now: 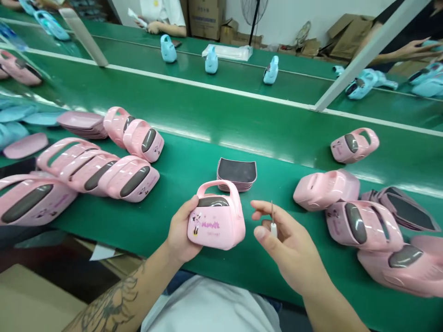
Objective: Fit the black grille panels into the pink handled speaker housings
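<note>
My left hand (pixel 183 230) grips a pink plastic housing (pixel 216 230) by its left side. The housing has a carrying loop on top, a dark window and a Minnie print on its front, which faces me. Just to the right is my right hand (pixel 287 249), apart from the housing. A thin pointed metal tool with a white handle (pixel 273 229) stands upright in its curled fingers, while thumb and index finger are spread. Behind the housing lies a stack of curved panels (pixel 237 170) with dark faces and pink edges.
Pink housings (pixel 131 177) are grouped on the left, and more (pixel 363 226) on the right beside dark-faced panels (pixel 403 207). Flat pink panels (pixel 83 122) are stacked at far left. Beyond a white rail (pixel 207 87), blue housings (pixel 211 60) stand on the green belt; co-workers' hands (pixel 152 27) show there.
</note>
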`<state>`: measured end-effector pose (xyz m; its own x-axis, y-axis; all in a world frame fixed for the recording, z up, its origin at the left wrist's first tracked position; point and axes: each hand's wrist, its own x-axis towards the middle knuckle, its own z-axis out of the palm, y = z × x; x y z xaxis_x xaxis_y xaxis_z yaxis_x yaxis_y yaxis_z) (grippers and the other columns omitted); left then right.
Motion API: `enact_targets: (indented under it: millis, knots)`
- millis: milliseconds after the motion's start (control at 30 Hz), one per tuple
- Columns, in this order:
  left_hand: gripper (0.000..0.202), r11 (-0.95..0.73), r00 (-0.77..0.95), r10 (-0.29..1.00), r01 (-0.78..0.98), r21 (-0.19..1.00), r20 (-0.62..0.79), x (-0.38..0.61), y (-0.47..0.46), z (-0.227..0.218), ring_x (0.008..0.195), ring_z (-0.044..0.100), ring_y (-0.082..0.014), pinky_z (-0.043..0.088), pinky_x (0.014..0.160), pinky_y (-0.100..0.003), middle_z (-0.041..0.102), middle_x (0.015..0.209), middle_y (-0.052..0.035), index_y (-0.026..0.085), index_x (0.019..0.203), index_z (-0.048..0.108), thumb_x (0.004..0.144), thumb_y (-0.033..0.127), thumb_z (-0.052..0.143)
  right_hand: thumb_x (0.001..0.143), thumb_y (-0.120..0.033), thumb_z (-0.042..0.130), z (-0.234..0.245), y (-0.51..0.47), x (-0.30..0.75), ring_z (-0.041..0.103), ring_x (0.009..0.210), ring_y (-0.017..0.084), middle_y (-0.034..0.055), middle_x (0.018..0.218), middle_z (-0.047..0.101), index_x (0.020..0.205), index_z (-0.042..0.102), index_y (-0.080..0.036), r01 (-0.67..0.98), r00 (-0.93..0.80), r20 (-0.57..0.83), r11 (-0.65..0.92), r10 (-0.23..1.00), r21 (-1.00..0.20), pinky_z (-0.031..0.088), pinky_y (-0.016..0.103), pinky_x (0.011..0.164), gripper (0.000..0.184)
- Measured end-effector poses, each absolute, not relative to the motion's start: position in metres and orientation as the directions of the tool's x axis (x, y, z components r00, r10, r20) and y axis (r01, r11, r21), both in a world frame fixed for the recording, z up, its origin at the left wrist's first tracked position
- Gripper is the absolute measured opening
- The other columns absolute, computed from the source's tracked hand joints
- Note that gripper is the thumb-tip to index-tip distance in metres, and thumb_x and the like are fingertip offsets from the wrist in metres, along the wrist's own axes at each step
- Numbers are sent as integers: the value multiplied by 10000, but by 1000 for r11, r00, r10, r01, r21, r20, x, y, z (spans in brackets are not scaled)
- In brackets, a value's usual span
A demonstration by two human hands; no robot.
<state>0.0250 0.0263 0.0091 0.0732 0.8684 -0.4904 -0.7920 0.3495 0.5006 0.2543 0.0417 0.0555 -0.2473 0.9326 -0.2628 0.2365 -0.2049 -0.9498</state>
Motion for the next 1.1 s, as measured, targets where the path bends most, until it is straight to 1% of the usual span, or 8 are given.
enact_targets:
  millis: [200, 433, 533, 600, 667, 767, 867, 1100]
  knots:
    - [469, 395, 128, 834, -818, 419, -537, 26, 23, 12, 984, 812, -334, 649, 906, -447, 851, 1025, -130, 127, 1111, 797, 953, 548, 664, 894, -529, 796, 57, 26, 232, 457, 627, 97, 27, 1048, 621, 1285, 716, -302, 178, -295, -273, -228, 916, -957, 400, 244, 546, 459]
    - [494, 405, 137, 864, -761, 506, -485, 30, 20, 24, 1113, 791, -372, 654, 943, -466, 841, 1125, -156, 117, 1172, 783, 985, 554, 649, 783, -598, 883, 50, 22, 234, 444, 675, 117, 52, 1133, 625, 1308, 704, -297, 131, -260, -253, -226, 932, -965, 380, 239, 533, 631]
    - [577, 464, 184, 843, -725, 509, -506, 29, 17, 30, 1080, 797, -390, 687, 825, -479, 824, 1178, -184, 116, 1311, 730, 1014, 585, 573, 800, -627, 864, 46, 23, 238, 471, 692, 119, 42, 1097, 623, 1310, 689, -282, 102, -241, -275, -258, 931, -961, 416, 247, 574, 640]
    - [601, 517, 242, 826, -687, 511, -510, 28, 14, 35, 1008, 806, -398, 696, 677, -465, 814, 1195, -203, 115, 1373, 692, 1005, 573, 565, 833, -657, 822, 43, 24, 241, 455, 658, 105, 43, 1106, 625, 1327, 677, -273, 101, -215, -302, -286, 929, -953, 384, 245, 540, 643]
    - [604, 547, 275, 816, -652, 525, -508, 27, 12, 39, 957, 807, -388, 693, 611, -447, 806, 1206, -212, 113, 1395, 673, 971, 539, 609, 856, -687, 782, 39, 25, 245, 414, 600, 86, 50, 1130, 634, 1351, 667, -264, 97, -196, -328, -314, 924, -944, 319, 247, 482, 662]
    - [604, 555, 283, 815, -633, 539, -506, 26, 9, 43, 954, 801, -363, 704, 651, -442, 795, 1230, -210, 125, 1416, 653, 942, 500, 656, 860, -715, 755, 31, 25, 249, 378, 540, 87, 31, 951, 651, 1365, 667, -236, 51, -188, -355, -352, 916, -934, 274, 256, 452, 703]
    - [579, 550, 299, 823, -632, 545, -483, 26, 7, 46, 989, 791, -352, 706, 687, -435, 772, 1278, -204, 153, 1432, 637, 951, 476, 636, 867, -707, 731, 26, 25, 251, 352, 501, 117, -38, 641, 515, 1331, 698, -210, -8, -171, -379, -386, 910, -923, 254, 262, 430, 681]
    - [629, 419, 264, 907, -505, 754, -327, 35, 3, 51, 1037, 751, -286, 672, 742, -329, 697, 1420, -153, 275, 1528, 582, 942, 426, 754, 920, -593, 639, 25, 23, 253, 317, 466, 136, -65, 551, 416, 1259, 717, -230, -119, -193, -452, -478, 871, -870, 275, 254, 391, 503]
